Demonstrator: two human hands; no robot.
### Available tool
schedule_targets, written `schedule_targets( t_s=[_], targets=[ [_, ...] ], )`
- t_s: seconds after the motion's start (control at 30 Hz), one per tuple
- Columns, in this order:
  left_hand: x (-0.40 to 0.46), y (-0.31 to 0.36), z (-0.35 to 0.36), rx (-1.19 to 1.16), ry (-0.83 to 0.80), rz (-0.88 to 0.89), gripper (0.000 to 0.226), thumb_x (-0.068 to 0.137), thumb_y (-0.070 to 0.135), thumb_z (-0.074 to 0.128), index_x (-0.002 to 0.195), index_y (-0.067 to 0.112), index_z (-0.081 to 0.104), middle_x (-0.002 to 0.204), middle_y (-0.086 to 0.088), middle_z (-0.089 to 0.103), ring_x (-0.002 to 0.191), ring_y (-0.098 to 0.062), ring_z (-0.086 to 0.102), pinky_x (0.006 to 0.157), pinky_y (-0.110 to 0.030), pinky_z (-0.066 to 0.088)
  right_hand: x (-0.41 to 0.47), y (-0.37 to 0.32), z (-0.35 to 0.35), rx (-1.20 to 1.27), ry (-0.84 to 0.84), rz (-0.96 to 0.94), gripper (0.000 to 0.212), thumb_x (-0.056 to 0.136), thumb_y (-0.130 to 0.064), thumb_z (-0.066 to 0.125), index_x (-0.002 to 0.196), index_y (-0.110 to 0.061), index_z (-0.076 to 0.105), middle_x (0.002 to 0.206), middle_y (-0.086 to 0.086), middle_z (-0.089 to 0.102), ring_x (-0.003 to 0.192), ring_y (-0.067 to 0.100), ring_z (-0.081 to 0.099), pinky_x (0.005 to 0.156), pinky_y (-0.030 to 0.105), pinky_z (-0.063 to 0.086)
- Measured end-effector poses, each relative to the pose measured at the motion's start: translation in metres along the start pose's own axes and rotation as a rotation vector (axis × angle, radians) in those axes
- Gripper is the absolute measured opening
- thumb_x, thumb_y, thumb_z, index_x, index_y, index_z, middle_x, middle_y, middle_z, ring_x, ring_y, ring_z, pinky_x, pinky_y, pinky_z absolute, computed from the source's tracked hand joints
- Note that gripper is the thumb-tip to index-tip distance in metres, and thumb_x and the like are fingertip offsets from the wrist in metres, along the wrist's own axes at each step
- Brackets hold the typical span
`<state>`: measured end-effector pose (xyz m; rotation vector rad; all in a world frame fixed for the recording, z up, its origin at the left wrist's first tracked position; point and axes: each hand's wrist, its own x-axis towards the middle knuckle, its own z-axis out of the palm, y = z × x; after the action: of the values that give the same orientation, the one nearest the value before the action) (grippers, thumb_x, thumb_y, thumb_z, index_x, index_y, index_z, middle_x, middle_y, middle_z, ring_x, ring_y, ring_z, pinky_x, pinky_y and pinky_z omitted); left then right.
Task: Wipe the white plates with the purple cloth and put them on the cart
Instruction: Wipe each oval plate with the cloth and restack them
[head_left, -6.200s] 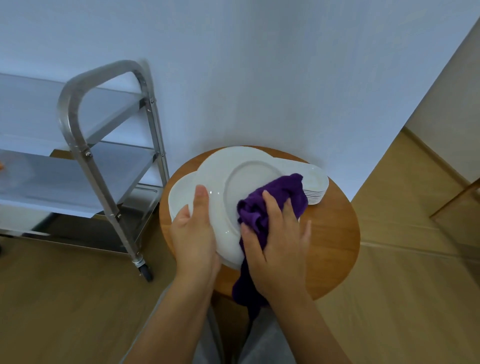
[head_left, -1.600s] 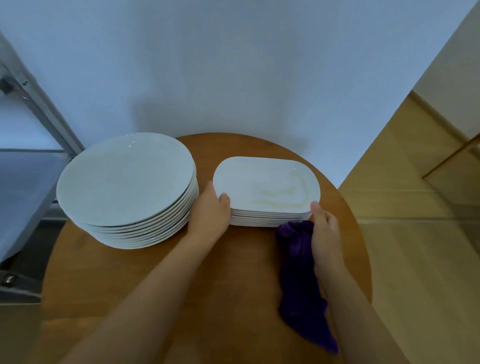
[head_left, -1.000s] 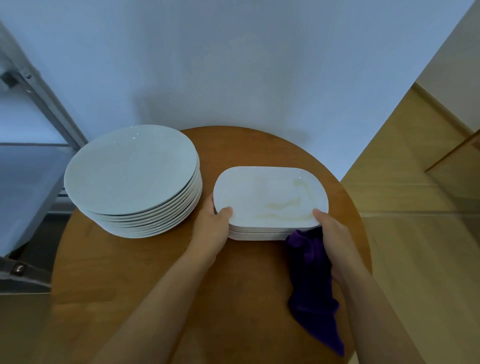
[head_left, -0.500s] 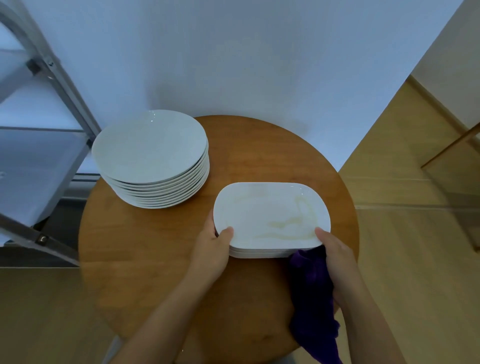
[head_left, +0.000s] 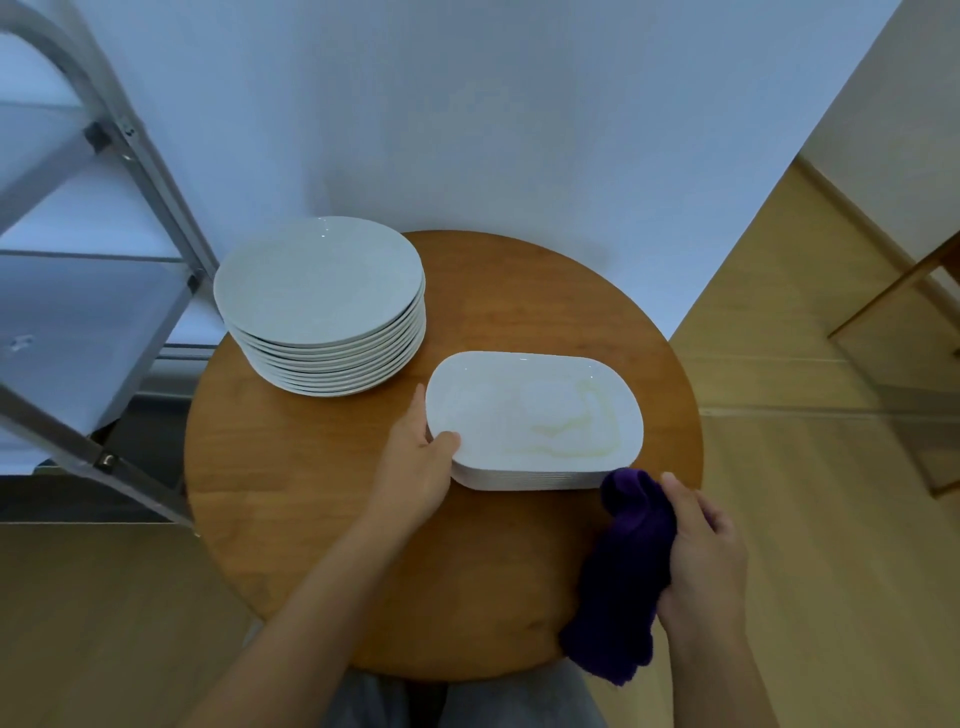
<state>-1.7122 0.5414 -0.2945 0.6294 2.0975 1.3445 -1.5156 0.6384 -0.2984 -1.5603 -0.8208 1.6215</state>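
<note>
A stack of white rounded-rectangular plates (head_left: 535, 421) sits on the round wooden table (head_left: 332, 499); the top one shows a pale yellowish smear. My left hand (head_left: 415, 467) grips the stack's left edge, thumb on the top rim. My right hand (head_left: 704, 556) holds the purple cloth (head_left: 623, 577) just off the stack's near-right corner, apart from the plates. A taller stack of round white plates (head_left: 322, 301) stands at the table's back left. The metal cart (head_left: 78, 270) is to the left.
A white wall runs close behind the table. Wooden floor lies left, right and in front. The cart's slanted metal frame (head_left: 150, 156) passes close to the round stack. A wood-framed panel (head_left: 893, 332) stands at the far right.
The rectangular stack slid toward me between both hands. My right hand then came off the stack and drew back with the cloth. Earlier, a round plate was being wiped.
</note>
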Motion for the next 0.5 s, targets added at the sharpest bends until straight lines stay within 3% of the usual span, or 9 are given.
schedule_targets(
  t_s=[0.13, 0.2, 0.27, 0.37, 0.5],
  targets=[
    [-0.005, 0.018, -0.008, -0.063, 0.075, 0.077, 0.049, 0.089, 0.001, 0.043, 0.133, 0.022, 0.049, 0.114, 0.010, 0.054, 0.111, -0.011, 0.049, 0.078, -0.023, 0.044, -0.009, 0.000, -0.004, 0.162, -0.010, 0.016, 0.043, 0.078, -0.026, 0.074, 0.117, -0.015, 0.059, 0.104, 0.006, 0.067, 0.091, 0.021, 0.063, 0.071, 0.034, 0.051],
    [-0.009, 0.024, -0.012, -0.213, 0.083, -0.019, 0.048, 0.090, 0.000, 0.042, 0.133, 0.022, 0.048, 0.119, 0.006, 0.057, 0.112, -0.015, 0.051, 0.084, -0.032, 0.050, -0.016, -0.003, -0.002, 0.224, -0.071, 0.007, 0.024, 0.081, -0.021, 0.071, 0.102, -0.014, 0.062, 0.092, 0.005, 0.068, 0.081, 0.019, 0.065, 0.064, 0.032, 0.051],
    [-0.014, 0.024, -0.016, -0.469, 0.064, -0.162, 0.047, 0.092, -0.002, 0.042, 0.131, 0.022, 0.049, 0.120, 0.001, 0.058, 0.109, -0.020, 0.056, 0.077, -0.035, 0.056, -0.021, -0.006, 0.000, 0.287, -0.147, -0.019, 0.014, 0.084, -0.016, 0.066, 0.098, -0.013, 0.063, 0.084, 0.003, 0.070, 0.071, 0.015, 0.068, 0.055, 0.028, 0.053],
    [-0.023, 0.017, -0.021, -0.725, 0.027, -0.301, 0.049, 0.092, -0.004, 0.042, 0.133, 0.021, 0.047, 0.121, -0.004, 0.058, 0.102, -0.024, 0.061, 0.061, -0.029, 0.058, -0.026, -0.010, 0.002, 0.348, -0.214, -0.069, 0.011, 0.087, -0.015, 0.061, 0.098, -0.015, 0.062, 0.079, -0.003, 0.071, 0.066, 0.008, 0.069, 0.052, 0.022, 0.053],
    [-0.046, 0.006, -0.024, -0.870, -0.007, -0.321, 0.053, 0.090, -0.007, 0.041, 0.134, 0.021, 0.046, 0.124, -0.008, 0.058, 0.101, -0.026, 0.062, 0.058, -0.029, 0.057, -0.032, -0.011, 0.007, 0.381, -0.275, -0.130, 0.016, 0.090, -0.019, 0.057, 0.105, -0.015, 0.062, 0.082, -0.003, 0.073, 0.072, 0.009, 0.070, 0.057, 0.022, 0.055]
  ],
)
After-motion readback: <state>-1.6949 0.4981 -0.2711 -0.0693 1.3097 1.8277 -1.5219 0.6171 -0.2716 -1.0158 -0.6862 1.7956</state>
